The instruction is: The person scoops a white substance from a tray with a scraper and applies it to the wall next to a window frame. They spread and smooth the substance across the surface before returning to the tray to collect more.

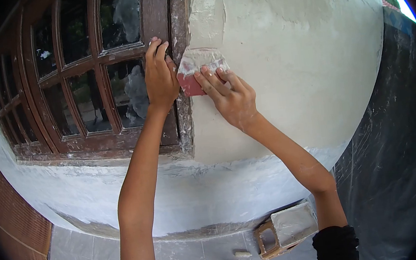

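Note:
My right hand [232,97] presses a red putty scraper [192,85] against the wall beside the window, its fingers on top of the blade. Pale wet putty [201,59] covers the scraper's upper part. Just above it, a thick patch of putty [206,10] runs up the wall along the frame. My left hand [161,77] lies on the brown wooden window frame [170,114], fingers pointing up and holding nothing. Its fingertips touch the wood close to the scraper's left edge.
Smeared glass panes [134,94] fill the window at left. Below, a wooden stool [268,239] bears a putty-covered board [294,223]. A small pale piece [242,253] lies on the grey tiled floor [180,258]. A dark sheet [387,173] hangs at right.

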Demonstrator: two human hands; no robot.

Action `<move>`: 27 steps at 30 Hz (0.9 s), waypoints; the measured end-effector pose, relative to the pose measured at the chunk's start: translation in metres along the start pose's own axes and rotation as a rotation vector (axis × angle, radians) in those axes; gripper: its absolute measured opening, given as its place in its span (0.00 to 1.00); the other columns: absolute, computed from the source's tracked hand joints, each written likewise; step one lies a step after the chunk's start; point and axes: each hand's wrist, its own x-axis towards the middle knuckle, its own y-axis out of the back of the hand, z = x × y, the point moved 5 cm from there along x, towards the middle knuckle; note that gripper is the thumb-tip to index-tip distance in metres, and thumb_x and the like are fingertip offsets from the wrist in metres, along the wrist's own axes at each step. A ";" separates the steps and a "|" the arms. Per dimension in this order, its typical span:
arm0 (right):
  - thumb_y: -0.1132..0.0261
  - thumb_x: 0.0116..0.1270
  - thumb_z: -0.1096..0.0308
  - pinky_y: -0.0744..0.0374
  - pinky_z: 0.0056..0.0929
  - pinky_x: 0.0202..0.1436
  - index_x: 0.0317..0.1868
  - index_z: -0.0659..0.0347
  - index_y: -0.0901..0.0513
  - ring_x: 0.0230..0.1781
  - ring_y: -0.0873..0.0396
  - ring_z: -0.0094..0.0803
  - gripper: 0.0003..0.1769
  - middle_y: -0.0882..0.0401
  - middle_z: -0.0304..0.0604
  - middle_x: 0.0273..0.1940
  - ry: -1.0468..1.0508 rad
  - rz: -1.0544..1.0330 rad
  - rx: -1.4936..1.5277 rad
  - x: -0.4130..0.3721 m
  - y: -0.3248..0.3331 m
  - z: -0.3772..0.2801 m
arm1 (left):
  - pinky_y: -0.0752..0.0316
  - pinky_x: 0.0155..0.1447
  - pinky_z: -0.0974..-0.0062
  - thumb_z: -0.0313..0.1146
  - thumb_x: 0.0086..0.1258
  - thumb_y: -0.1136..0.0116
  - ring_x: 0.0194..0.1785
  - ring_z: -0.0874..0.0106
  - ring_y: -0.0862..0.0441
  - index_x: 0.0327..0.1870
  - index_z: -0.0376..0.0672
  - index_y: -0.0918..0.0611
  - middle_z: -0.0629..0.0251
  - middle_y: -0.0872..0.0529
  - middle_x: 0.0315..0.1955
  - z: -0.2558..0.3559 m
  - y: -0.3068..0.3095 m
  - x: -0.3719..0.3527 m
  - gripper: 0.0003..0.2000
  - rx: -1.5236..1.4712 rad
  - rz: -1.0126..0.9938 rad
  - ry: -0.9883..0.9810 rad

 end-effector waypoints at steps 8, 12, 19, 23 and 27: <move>0.33 0.49 0.83 0.15 0.24 0.39 0.53 0.46 0.12 0.39 0.15 0.31 0.30 0.11 0.32 0.48 -0.176 -0.070 0.301 0.049 0.047 0.037 | 0.34 0.71 0.53 0.19 0.69 0.52 0.69 0.46 0.30 0.63 0.33 0.30 0.44 0.28 0.63 0.000 -0.002 0.000 0.20 0.032 -0.019 0.001; 0.33 0.49 0.81 0.15 0.25 0.37 0.54 0.42 0.13 0.42 0.15 0.32 0.30 0.11 0.30 0.49 -0.137 0.110 0.156 0.104 0.021 0.077 | 0.33 0.71 0.53 0.19 0.69 0.52 0.69 0.46 0.30 0.63 0.33 0.30 0.44 0.29 0.63 -0.002 -0.003 -0.001 0.20 0.045 -0.028 0.006; 0.32 0.66 0.68 0.15 0.30 0.43 0.54 0.56 0.15 0.38 0.12 0.38 0.15 0.12 0.53 0.45 -0.043 0.110 0.080 0.132 -0.001 0.082 | 0.34 0.71 0.53 0.19 0.69 0.52 0.69 0.46 0.30 0.63 0.33 0.31 0.44 0.29 0.63 -0.001 -0.003 -0.001 0.20 0.042 -0.019 -0.014; 0.33 0.55 0.78 0.15 0.23 0.39 0.57 0.38 0.14 0.38 0.16 0.30 0.29 0.12 0.26 0.51 -0.030 0.171 -0.062 0.104 -0.024 0.077 | 0.34 0.71 0.53 0.18 0.69 0.52 0.68 0.45 0.30 0.63 0.33 0.31 0.44 0.29 0.62 0.000 -0.002 0.000 0.20 0.035 -0.027 -0.009; 0.33 0.56 0.75 0.15 0.27 0.39 0.55 0.44 0.14 0.44 0.16 0.32 0.25 0.13 0.30 0.54 -0.050 0.086 -0.015 0.066 -0.024 0.055 | 0.34 0.71 0.53 0.19 0.69 0.52 0.69 0.45 0.30 0.62 0.33 0.30 0.44 0.29 0.63 0.001 -0.001 0.001 0.19 0.017 -0.019 0.005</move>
